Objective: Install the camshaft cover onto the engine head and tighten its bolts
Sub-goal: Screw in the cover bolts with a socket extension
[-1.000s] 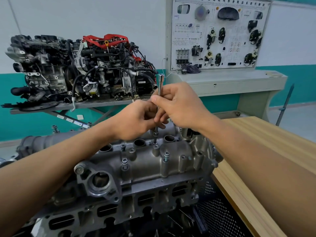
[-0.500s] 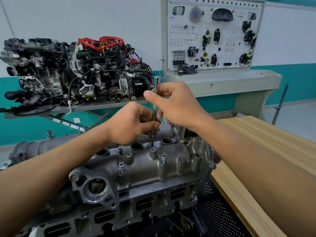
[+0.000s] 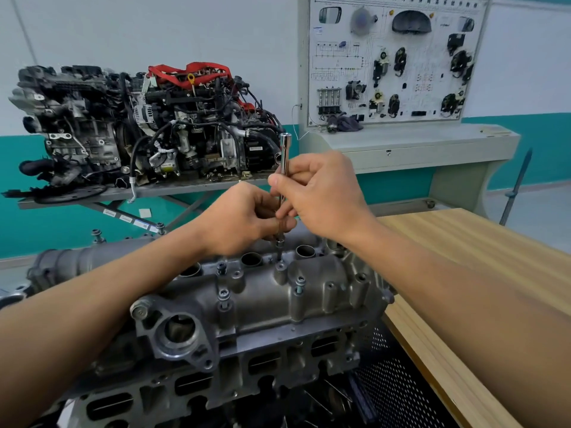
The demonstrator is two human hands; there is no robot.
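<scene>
at the far left a complete engine [image 3: 139,128] with black hoses and a red part on top sits on a grey metal stand [image 3: 185,189] against the white and teal wall. nearer, the left forearm reaches in from the lower left, and the left hand [image 3: 244,217] has its fingers curled, pinching the lower part of a slim chrome extension bar [image 3: 284,152]. the bar stands nearly upright, and its lower tip is set on a bolt boss [image 3: 280,267] at the far edge of the camshaft cover [image 3: 278,304]. the cover, grey cast metal, lies on top of the engine head [image 3: 216,378] in the middle foreground, its round end opening facing the camera on the left. two bolts [image 3: 223,293] [image 3: 300,281] stand in bosses along its near side, their heads raised above the metal, and another bolt [image 3: 221,267] sits further back. just right of the bar, the right hand [image 3: 321,196] grips the bar's middle between thumb and curled fingers, above the left hand and touching it; the chrome top end sticks out above both. behind on the right, a white training board [image 3: 395,57] with black car parts mounted on it stands on a pale grey console [image 3: 417,143]. a wooden table [image 3: 463,273] runs down the right side beneath the right forearm, and a black perforated panel [image 3: 398,393] sits between it and the engine head.
</scene>
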